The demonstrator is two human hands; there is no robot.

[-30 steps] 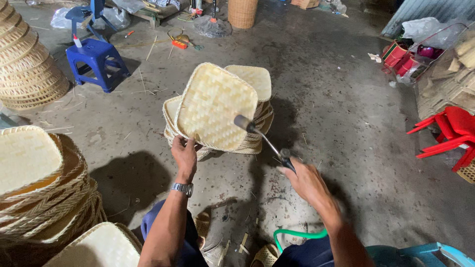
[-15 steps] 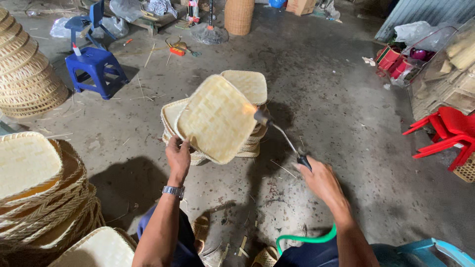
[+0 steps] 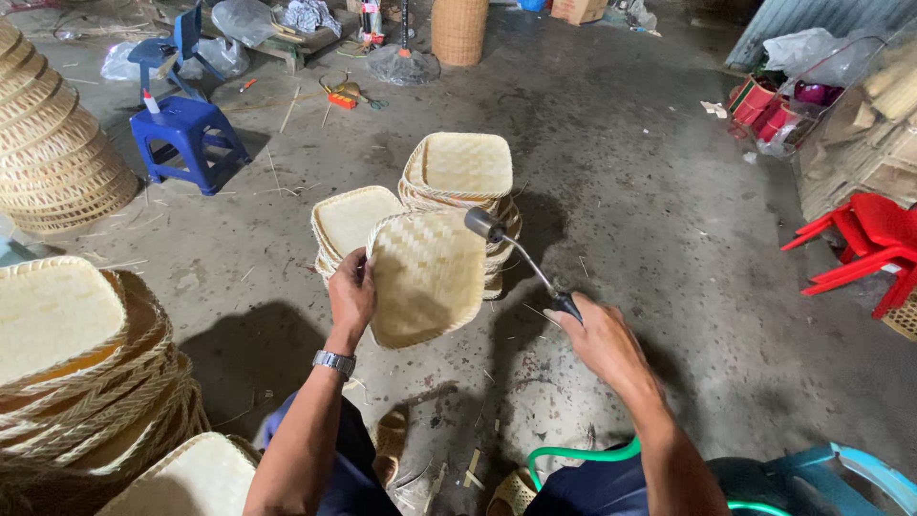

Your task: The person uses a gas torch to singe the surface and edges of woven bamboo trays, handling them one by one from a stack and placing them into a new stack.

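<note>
Left hand [image 3: 351,294]: grasping woven tray [image 3: 427,277] by its left edge, held tilted above the floor [image 3: 650,191].
Right hand [image 3: 604,339]: clenched on torch [image 3: 523,262] handle; nozzle at tray's upper right edge.
Behind tray: stacked trays [image 3: 458,170].

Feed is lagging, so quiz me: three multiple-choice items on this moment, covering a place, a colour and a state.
1. Where is the torch nozzle?
A. at the held tray's upper right edge
B. on the floor
C. on the stool

2. What colour is the stool?
A. red
B. blue
C. green

3. How is the woven tray held?
A. flat on the stack
B. tilted up in the left hand
C. by both hands

Answers: 1 A, the nozzle sits by that edge; 2 B, plainly blue plastic; 3 B, the left grip alone raises it, while the right hand holds the torch.
</note>
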